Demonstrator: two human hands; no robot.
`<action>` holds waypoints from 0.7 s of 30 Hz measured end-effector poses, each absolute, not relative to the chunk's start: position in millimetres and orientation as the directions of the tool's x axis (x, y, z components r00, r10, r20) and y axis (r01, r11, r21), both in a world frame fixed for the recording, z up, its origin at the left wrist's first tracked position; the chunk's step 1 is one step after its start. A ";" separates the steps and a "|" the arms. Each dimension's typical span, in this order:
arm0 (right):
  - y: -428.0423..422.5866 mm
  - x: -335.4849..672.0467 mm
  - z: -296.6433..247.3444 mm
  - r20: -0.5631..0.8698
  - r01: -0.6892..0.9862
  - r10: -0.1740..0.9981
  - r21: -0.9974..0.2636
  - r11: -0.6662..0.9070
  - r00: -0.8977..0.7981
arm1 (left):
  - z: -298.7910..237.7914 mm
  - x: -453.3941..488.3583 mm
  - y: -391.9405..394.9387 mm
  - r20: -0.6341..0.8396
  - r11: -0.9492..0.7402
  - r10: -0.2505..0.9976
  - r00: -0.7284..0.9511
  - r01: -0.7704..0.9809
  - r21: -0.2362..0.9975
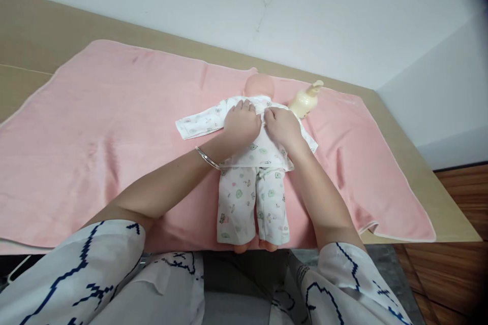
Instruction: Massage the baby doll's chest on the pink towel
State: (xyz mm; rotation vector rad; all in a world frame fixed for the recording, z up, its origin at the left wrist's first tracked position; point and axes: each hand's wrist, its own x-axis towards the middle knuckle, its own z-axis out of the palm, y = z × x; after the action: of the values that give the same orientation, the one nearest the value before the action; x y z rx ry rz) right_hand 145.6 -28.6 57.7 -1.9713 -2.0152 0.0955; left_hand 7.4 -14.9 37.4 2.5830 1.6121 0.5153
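Note:
A baby doll lies on its back with its head away from me and its feet towards me. It wears a white printed shirt and matching pants. Both my hands are at the chest of the shirt, side by side. My left hand has its fingers curled down on the cloth, with a silver bangle on the wrist. Fingers of my right hand are folded in a pinch at the shirt front. The cloth between the fingertips is mostly hidden. One long sleeve stretches flat to the left.
A pink blanket lies under the doll, slightly wrinkled. Right of the doll's head is a cream pump bottle, tilted. The wooden table meets a white wall at the back. Wood-grain panels stand at the lower right.

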 end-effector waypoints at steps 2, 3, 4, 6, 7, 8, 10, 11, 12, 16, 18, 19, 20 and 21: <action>-20.7 152.9 52.1 0.198 0.955 0.980 -0.292 0.054 0.005 | 42.4 13.0 -30.9 0.241 -0.472 0.871 0.428 0.864 0.175; -17.9 155.4 49.8 0.212 0.953 0.977 -0.297 0.060 0.005 | 44.8 14.7 -37.0 0.240 -0.481 0.866 0.439 0.863 0.154; -16.2 156.6 48.0 0.228 0.952 0.974 -0.298 0.065 0.004 | 46.9 15.5 -41.1 0.240 -0.489 0.860 0.450 0.862 0.135; -17.0 154.8 46.4 0.256 0.959 0.967 -0.277 0.065 0.008 | 49.4 14.0 -42.1 0.243 -0.507 0.848 0.471 0.855 0.111; -19.5 151.7 46.6 0.268 0.966 0.963 -0.254 0.059 0.012 | 49.7 11.9 -39.2 0.248 -0.518 0.840 0.482 0.849 0.106; -23.2 147.4 47.4 0.280 0.974 0.960 -0.222 0.044 0.020 | 49.4 9.0 -34.5 0.252 -0.528 0.834 0.491 0.842 0.107; -32.9 136.7 50.4 0.297 0.989 0.954 -0.145 0.012 0.032 | 47.2 2.3 -21.7 0.261 -0.533 0.832 0.491 0.836 0.127; -37.9 131.3 52.1 0.301 0.994 0.953 -0.109 0.004 0.029 | 45.6 -0.9 -14.8 0.265 -0.534 0.832 0.488 0.834 0.140; -42.2 126.6 53.7 0.301 0.997 0.954 -0.078 0.004 0.020 | 43.7 -3.6 -8.3 0.266 -0.535 0.832 0.487 0.831 0.153; -47.1 120.4 56.9 0.276 0.998 0.961 -0.063 0.020 -0.002 | 36.3 -6.2 6.2 0.264 -0.522 0.843 0.469 0.830 0.194; -43.0 124.3 56.1 0.264 0.994 0.964 -0.111 0.016 0.014 | 34.8 -2.7 4.3 0.266 -0.481 0.866 0.423 0.851 0.213; -40.4 126.9 55.4 0.259 0.990 0.966 -0.139 0.015 0.021 | 34.8 -0.4 1.1 0.266 -0.462 0.876 0.403 0.860 0.218; -37.8 129.6 54.5 0.257 0.986 0.966 -0.165 0.020 0.023 | 35.4 2.1 -3.1 0.263 -0.447 0.883 0.389 0.867 0.220; -35.3 132.1 53.5 0.256 0.982 0.966 -0.188 0.029 0.020 | 36.4 4.6 -8.2 0.258 -0.436 0.888 0.380 0.873 0.217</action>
State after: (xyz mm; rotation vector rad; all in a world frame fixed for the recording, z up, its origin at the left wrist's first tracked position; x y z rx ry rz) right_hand 132.1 -35.3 53.5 -1.9898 -1.9992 -0.0684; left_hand 4.6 -8.2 36.4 2.5716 1.6431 0.5257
